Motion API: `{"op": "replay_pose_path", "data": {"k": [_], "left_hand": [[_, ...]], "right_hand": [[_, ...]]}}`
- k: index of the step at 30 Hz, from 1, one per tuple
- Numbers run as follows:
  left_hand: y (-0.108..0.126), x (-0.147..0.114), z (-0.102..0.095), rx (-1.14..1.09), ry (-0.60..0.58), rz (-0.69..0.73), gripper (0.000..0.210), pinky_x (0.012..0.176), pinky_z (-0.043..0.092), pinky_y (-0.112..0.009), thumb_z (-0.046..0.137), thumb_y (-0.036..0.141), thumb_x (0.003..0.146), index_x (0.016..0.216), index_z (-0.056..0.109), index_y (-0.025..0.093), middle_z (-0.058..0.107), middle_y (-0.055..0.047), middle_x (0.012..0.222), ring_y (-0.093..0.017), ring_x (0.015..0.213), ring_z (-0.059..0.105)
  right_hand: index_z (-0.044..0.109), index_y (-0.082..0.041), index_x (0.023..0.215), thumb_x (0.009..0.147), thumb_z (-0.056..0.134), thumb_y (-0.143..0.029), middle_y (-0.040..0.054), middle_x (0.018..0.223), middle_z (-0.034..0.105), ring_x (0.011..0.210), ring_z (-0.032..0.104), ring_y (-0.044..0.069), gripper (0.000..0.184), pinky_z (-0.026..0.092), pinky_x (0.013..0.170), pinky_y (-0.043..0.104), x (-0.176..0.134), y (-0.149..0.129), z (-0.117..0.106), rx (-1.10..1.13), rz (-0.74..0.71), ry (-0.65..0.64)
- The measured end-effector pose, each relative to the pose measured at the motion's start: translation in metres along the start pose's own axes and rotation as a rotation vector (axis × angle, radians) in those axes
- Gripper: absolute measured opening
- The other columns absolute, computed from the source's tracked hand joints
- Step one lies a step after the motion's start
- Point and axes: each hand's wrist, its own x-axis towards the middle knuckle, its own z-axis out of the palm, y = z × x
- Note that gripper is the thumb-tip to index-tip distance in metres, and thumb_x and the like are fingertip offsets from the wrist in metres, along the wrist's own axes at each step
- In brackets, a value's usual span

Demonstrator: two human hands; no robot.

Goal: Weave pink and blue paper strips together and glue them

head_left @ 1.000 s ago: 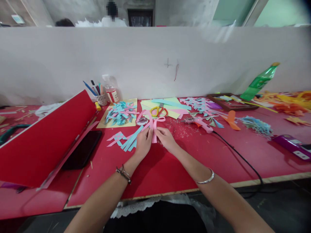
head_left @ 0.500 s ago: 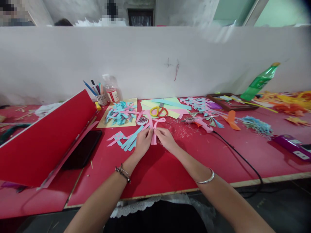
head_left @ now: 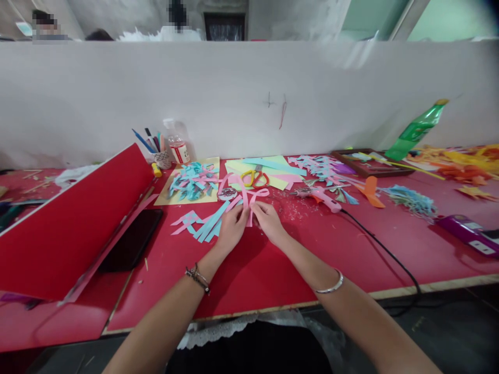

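A white partition (head_left: 218, 88) stands at twelve o'clock behind a broad red table (head_left: 253, 275), with the person at its six o'clock edge. A tilted red board (head_left: 89, 223) fills nine o'clock, leaning over a dark phone (head_left: 134, 239). A green bottle (head_left: 415, 130) slants at two o'clock, and a purple box (head_left: 463, 234) lies out at three. Curled blue and pink paper (head_left: 193, 182) is heaped on a pale yellow sheet (head_left: 167, 197) at ten o'clock, with a cup (head_left: 160, 160) of pens beyond it. At the centre of this dial, close together, are the left hand (head_left: 233, 223) and the right hand (head_left: 270, 221), both with thumb and fingers pinched on a pink paper strip (head_left: 245, 195) between them; its loops rise toward twelve o'clock and an end points toward six. A pink glue gun (head_left: 322, 198) lies just short of three o'clock, its tip toward the hands. Woven pink and blue strips (head_left: 191, 218) lie at nine, near the left hand. Scissors (head_left: 255, 178) with yellow and red handles rest at twelve, just past the loops. A silver bangle (head_left: 333, 283) rings the right forearm; dark bracelets (head_left: 198, 279) circle the left wrist.
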Motion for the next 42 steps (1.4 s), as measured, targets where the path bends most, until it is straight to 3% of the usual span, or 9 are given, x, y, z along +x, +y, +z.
{"op": "replay_pose_path", "data": {"k": [8, 20, 33, 42], "left_hand": [[0.0015, -0.0015, -0.0016, 0.045, 0.075, 0.010, 0.030, 0.048, 0.022, -0.022, 0.034, 0.032, 0.081, 0.054, 0.034, 0.017, 0.032, 0.006, 0.049, -0.008, 0.050, 0.031], [0.0070, -0.0026, 0.0013, -0.114, 0.093, -0.046, 0.027, 0.049, 0.025, -0.022, 0.035, 0.031, 0.079, 0.056, 0.035, 0.018, 0.032, 0.006, 0.052, -0.008, 0.050, 0.030], [0.0017, -0.0011, -0.0002, -0.019, 0.070, -0.019, 0.029, 0.049, 0.023, -0.022, 0.036, 0.032, 0.080, 0.054, 0.036, 0.017, 0.033, 0.006, 0.050, -0.008, 0.050, 0.032], [0.0059, -0.0020, 0.0021, -0.063, 0.094, -0.045, 0.028, 0.049, 0.024, -0.022, 0.034, 0.030, 0.080, 0.055, 0.035, 0.017, 0.033, 0.006, 0.051, -0.008, 0.050, 0.031]], "right_hand": [[0.037, -0.018, 0.050, 0.076, 0.039, -0.030, -0.0080, 0.038, 0.036, 0.034, 0.032, 0.004, 0.029, 0.024, 0.036, 0.018, -0.0020, 0.0003, -0.0006, -0.089, -0.015, -0.115], [0.038, -0.018, 0.051, 0.073, 0.042, -0.034, -0.0078, 0.035, 0.036, 0.030, 0.030, 0.005, 0.028, 0.021, 0.031, 0.018, -0.0015, 0.0032, 0.0026, 0.087, 0.045, -0.107], [0.035, -0.018, 0.049, 0.077, 0.038, -0.036, -0.0067, 0.038, 0.036, 0.035, 0.033, 0.005, 0.033, 0.023, 0.037, 0.019, -0.0023, 0.0020, 0.0005, -0.090, -0.018, -0.102], [0.036, -0.018, 0.048, 0.078, 0.038, -0.032, -0.0075, 0.036, 0.036, 0.033, 0.030, 0.004, 0.033, 0.022, 0.036, 0.018, -0.0029, 0.0031, 0.0029, -0.024, -0.003, -0.089]]}}
